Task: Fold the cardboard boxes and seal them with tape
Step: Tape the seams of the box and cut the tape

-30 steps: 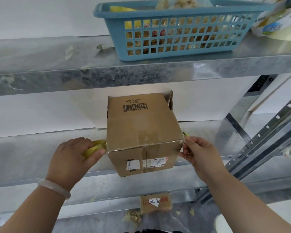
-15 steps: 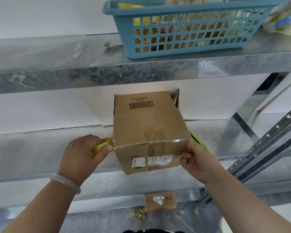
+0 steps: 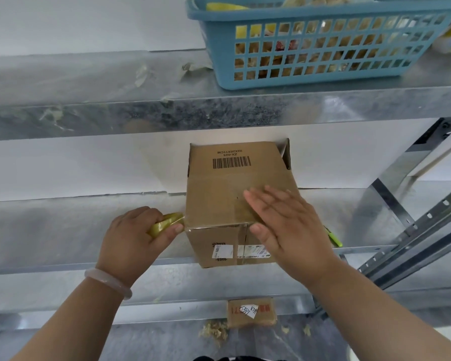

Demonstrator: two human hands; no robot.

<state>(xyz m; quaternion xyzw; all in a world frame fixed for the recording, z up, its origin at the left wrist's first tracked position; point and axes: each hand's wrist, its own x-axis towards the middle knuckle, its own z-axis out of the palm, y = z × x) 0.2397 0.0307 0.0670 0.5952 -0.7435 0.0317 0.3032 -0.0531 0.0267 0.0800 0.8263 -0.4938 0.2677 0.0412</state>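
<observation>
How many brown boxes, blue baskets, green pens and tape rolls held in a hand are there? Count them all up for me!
Cardboard boxes: 2, a big box and a small box
Blue basket: 1
Green pen: 1
Tape roll held in a hand: 1
Total: 5

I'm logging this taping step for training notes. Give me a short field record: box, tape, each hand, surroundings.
box: brown cardboard box on the grey metal shelf
tape: yellowish tape roll at the box's left top edge
left hand: grips the tape roll
right hand: flat on the box top, fingers straight
above: blue plastic lattice basket on the upper shelf
</observation>
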